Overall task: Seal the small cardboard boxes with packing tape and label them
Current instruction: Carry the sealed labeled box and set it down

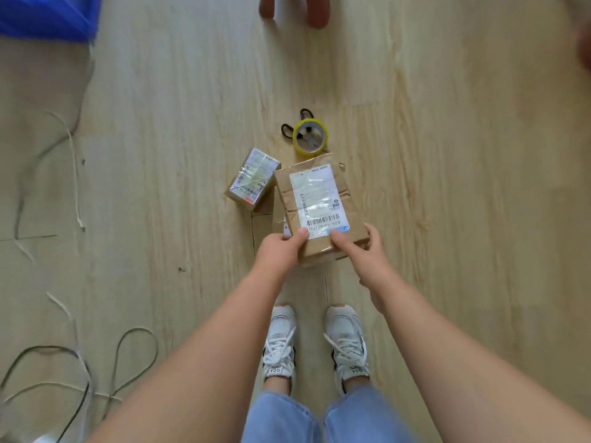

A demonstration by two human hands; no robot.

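- A blurred blue thing (pixel 48 14) fills the far left corner; below it thin pale cords (pixel 74 174) trail over the wooden floor (pixel 160 123), with darker cable loops (pixel 137 350) near the lower left edge
- The smaller cardboard box (pixel 252 182) lies on the floor just left of the bigger one, with tape and a printed label across its top face
- The left hand (pixel 278 247) grasps the near left corner of the larger cardboard box (pixel 350 203), thumb on top at the edge of the white shipping label (pixel 319 196) (barcode end toward the person)
- That box is mid-floor, just ahead of the white sneakers (pixel 278 343); whether it rests on the floor or is lifted a little cannot be told
- Beyond its far edge, very close to it, a yellow roll of packing tape (pixel 309 150) lies flat on top of black-handled scissors (pixel 287 131)
- The right hand (pixel 367 254) grasps the box's near right corner, thumb pressed on the label's blue strip, fingers curled round the side
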